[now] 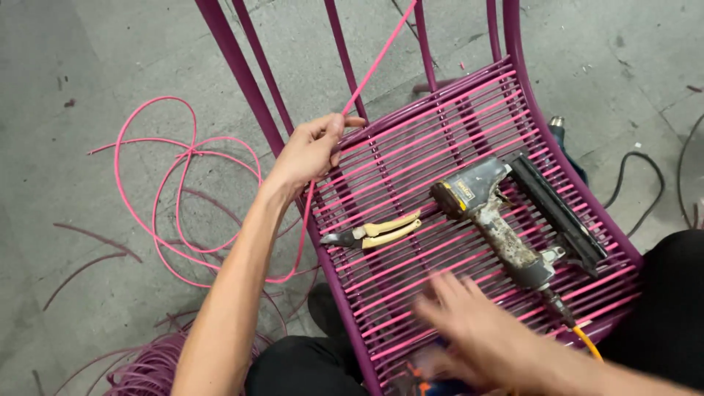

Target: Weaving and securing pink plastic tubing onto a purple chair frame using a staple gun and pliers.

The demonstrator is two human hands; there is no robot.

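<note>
The left hand pinched the pink cord taut at the chair seat's left edge; keeping tension seemed wise. The right hand blurred, its grip unreadable.

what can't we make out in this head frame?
- Right hand: motion-blurred, so its grip is unclear.
- Orange-and-dark object under that hand: covered by it, cut by bottom edge.
- Chair: back cut by top edge.
- Pink cord in left hand: upper end leaves the frame.
- Dark tool behind the chair: mostly hidden by the frame.
</note>
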